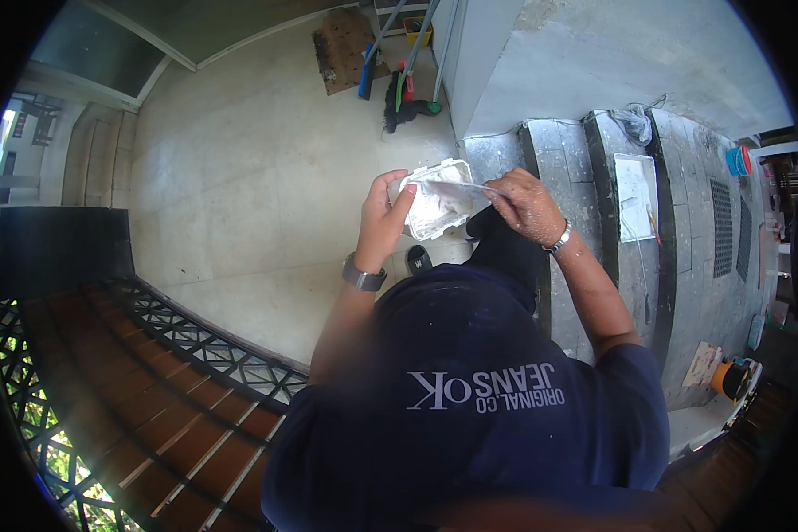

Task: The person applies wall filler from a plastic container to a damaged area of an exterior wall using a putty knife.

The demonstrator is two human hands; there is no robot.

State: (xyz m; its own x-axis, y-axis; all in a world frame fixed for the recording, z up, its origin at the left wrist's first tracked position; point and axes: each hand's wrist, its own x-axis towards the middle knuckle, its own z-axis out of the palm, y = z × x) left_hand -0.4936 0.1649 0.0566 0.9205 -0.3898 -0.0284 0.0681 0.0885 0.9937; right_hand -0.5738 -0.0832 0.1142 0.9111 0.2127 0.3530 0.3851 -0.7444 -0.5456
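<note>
Left hand: closed on the left side of a white tub, thumb over the rim; dark wristwatch at the wrist. Right hand: gripping one end of a thin flat tool, fingers and skin flecked with white; silver wristwatch at the wrist. White tub: held tilted in front of the body, mouth up, white matter inside; the tool reaches leftward across its opening. Navy T-shirt: worn by the person, pale print on it. Black slipper: on the pale floor, below the tub. Grey steps: to the right, speckled white. White tray: lying on the steps, a small orange piece at its right edge, kind unclear. Clear plastic bag: just above the tray. Blue-and-red bucket: far right. Brown mat, blue broom, yellow container: top centre. Black lattice: lower left
</note>
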